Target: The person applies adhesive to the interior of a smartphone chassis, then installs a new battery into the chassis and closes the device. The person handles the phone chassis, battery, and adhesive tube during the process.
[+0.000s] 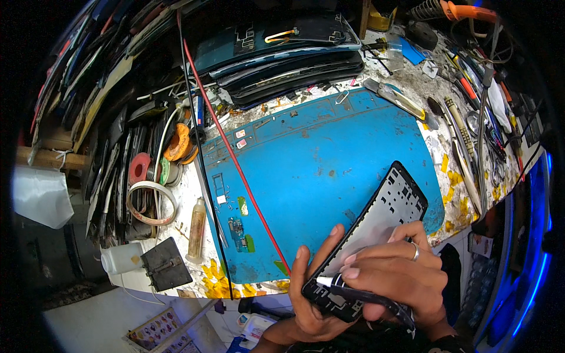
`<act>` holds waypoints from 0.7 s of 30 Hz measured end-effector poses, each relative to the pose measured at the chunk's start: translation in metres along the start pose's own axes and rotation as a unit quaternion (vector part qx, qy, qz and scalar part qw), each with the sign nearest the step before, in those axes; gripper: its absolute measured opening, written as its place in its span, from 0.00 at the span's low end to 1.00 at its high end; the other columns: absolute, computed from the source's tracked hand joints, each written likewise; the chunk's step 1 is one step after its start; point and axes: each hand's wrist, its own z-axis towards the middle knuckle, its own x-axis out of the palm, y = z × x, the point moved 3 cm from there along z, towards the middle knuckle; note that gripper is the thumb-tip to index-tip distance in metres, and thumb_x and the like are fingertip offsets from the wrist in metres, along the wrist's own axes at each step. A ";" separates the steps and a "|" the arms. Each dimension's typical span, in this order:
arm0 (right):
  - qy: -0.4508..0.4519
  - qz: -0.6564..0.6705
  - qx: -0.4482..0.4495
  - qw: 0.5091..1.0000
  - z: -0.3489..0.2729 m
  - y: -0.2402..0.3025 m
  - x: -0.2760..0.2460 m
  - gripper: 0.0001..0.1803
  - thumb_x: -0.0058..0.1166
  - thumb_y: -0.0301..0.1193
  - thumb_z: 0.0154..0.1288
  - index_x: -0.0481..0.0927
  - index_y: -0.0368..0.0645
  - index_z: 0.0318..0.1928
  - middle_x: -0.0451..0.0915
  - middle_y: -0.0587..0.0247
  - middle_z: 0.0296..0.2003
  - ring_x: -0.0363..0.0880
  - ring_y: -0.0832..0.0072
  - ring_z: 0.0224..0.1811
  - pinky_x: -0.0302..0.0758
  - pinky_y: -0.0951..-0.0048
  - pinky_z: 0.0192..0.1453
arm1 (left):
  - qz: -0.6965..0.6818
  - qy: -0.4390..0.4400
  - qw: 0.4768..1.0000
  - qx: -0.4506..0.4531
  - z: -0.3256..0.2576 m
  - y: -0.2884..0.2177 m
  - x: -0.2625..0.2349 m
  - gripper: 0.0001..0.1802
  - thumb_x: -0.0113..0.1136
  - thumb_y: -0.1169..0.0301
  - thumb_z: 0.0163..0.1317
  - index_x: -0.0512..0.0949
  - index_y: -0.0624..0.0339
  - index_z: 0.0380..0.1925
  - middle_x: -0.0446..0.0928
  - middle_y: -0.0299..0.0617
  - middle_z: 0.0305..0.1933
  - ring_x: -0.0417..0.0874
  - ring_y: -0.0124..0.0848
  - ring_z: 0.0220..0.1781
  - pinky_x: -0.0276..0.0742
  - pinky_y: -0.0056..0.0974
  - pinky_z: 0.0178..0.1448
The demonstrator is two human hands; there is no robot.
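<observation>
A black phone frame (376, 226) with a silvery inner face is tilted over the right front of the blue mat (282, 176). My left hand (309, 300) grips its lower end from beneath, fingers along the left edge. In my right hand (400, 265), which wears a ring, is a black tube (385, 303) with a white nozzle (326, 282). The nozzle points left, at the lower part of the frame; whether it touches is hard to tell. My right fingers hide part of the frame's right side.
Phone panels (288, 65) are stacked behind the mat. Red and black cables (226, 141) cross its left side, near small circuit boards (238, 232). A tape roll (152, 203) and syringe (196, 229) lie left; a utility knife (397, 97), tweezers and tools lie right.
</observation>
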 end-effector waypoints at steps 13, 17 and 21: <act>0.008 -0.001 -0.012 1.000 0.000 0.000 -0.001 0.20 0.52 0.51 0.64 0.85 0.50 0.39 0.86 0.70 0.34 0.85 0.76 0.40 0.69 0.69 0.43 | 0.004 -0.005 1.000 -0.008 0.000 -0.001 0.002 0.57 0.67 0.58 0.59 0.34 0.75 0.68 0.58 0.79 0.64 0.70 0.62 0.64 0.73 0.55 0.64; -0.003 -0.005 -0.001 1.000 -0.001 -0.001 -0.002 0.20 0.52 0.52 0.64 0.86 0.51 0.40 0.86 0.70 0.33 0.85 0.76 0.39 0.69 0.69 0.43 | 0.030 -0.002 1.000 -0.006 0.000 -0.001 0.001 0.58 0.68 0.57 0.58 0.34 0.76 0.68 0.58 0.80 0.64 0.70 0.61 0.65 0.73 0.55 0.63; -0.005 -0.008 -0.010 1.000 -0.001 -0.001 -0.001 0.20 0.51 0.52 0.65 0.86 0.52 0.39 0.86 0.70 0.33 0.85 0.76 0.39 0.69 0.69 0.43 | 0.000 -0.003 1.000 -0.003 0.001 -0.001 0.001 0.58 0.67 0.56 0.59 0.33 0.75 0.68 0.59 0.80 0.64 0.70 0.61 0.64 0.74 0.54 0.63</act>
